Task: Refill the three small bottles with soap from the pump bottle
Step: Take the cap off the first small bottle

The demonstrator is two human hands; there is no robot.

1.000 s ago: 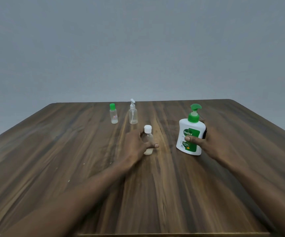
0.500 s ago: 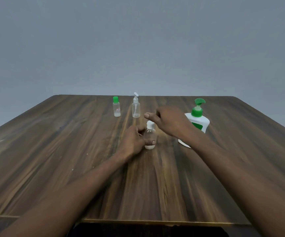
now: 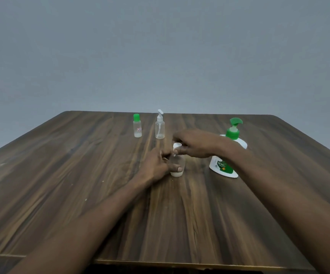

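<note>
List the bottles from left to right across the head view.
green-capped small bottle → clear pump-top small bottle → white-capped small bottle → large soap pump bottle

1. table [image 3: 81,175]: smooth, dark grained wood.
2. small bottle [image 3: 177,165] in my left hand [image 3: 156,167]: clear plastic; cap [image 3: 177,145] in my right hand [image 3: 195,143]: white plastic.
3. pump bottle [image 3: 222,167] by my right wrist: glossy white plastic.
</note>
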